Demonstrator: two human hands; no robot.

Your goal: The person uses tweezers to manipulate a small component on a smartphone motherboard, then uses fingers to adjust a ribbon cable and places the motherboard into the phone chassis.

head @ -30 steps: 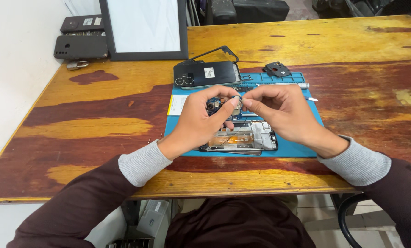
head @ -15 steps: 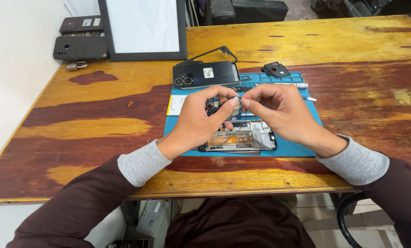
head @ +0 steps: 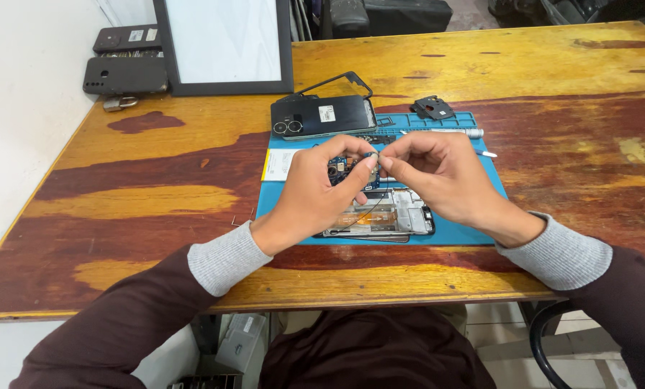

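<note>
Two hands are working over one blue repair mat on the wooden bench: the left hand and right hand are both pinching one small circuit board between fingertips, just above one opened phone frame. One black back cover is lying beyond; two dark phones are resting far left.

Small blue circuit board pinched above opened phone frame; frame flat on mat.

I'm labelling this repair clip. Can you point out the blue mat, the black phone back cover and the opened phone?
Blue mat (head: 286, 194): head view, bare left part.
Black phone back cover (head: 322, 115): head view, middle of its back.
Opened phone (head: 402, 212): head view, exposed metal inside.
</note>
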